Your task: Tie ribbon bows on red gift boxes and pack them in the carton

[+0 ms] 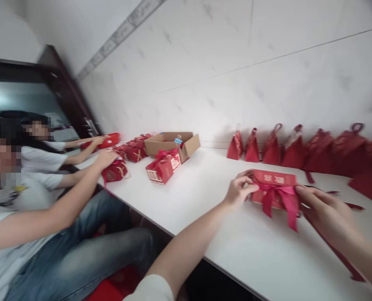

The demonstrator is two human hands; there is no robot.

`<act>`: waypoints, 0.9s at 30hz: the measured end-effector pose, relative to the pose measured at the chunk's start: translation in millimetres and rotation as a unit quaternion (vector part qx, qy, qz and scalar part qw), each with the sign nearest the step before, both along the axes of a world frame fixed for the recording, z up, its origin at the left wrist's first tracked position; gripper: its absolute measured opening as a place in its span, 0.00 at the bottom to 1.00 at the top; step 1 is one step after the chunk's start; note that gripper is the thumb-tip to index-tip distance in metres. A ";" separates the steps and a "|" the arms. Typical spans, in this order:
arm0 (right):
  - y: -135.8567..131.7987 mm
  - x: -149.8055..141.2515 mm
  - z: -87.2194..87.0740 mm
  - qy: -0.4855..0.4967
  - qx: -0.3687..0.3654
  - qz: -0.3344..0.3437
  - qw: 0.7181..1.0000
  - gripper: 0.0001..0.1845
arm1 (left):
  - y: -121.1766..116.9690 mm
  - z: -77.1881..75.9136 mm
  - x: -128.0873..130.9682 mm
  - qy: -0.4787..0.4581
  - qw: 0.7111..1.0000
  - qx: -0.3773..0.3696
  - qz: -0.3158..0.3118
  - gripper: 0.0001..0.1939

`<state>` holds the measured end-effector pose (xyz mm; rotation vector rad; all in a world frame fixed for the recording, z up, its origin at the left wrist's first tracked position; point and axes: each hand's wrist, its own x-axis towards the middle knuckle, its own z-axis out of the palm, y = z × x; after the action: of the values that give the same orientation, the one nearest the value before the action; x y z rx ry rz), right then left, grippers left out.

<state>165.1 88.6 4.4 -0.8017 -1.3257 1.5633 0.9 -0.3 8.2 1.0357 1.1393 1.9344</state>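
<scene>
A red gift box (275, 177) with pale printed characters lies on the white table in front of me. Across it runs a pink ribbon bow (275, 192), its two tails hanging down the near side. At the box's left end my left hand (240, 188) is closed, finger and thumb pinching the bow's left side. My right hand (327, 207) is closed at the right end, gripping the bow's other side; its fingertips are partly hidden. A dark red strap (333, 246) trails along the table beneath my right forearm.
Several red triangular bags (272, 150) stand along the tiled wall. Left of centre, another bowed gift box (164, 167) sits before an open cardboard box (161, 144) with a blue binder clip. At left, a co-worker's hand (107, 158) rests on a red box (115, 171); another person sits beyond.
</scene>
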 end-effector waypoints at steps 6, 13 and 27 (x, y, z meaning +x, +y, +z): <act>2.9 -0.3 -3.1 -0.019 0.029 0.007 0.999 0.12 | -3.6 3.6 5.1 0.038 0.999 -0.008 0.014 0.19; -11.8 -5.1 16.0 0.073 -0.031 0.033 0.996 0.21 | -2.5 7.7 4.3 0.025 1.000 0.000 0.009 0.20; -4.6 -7.0 4.8 0.066 0.015 0.076 0.995 0.21 | -3.0 11.2 6.4 0.064 0.997 -0.016 0.025 0.17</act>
<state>158.0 84.0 9.2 -0.5786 -1.3350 1.6822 7.2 -3.3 19.4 1.1385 1.2736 1.9055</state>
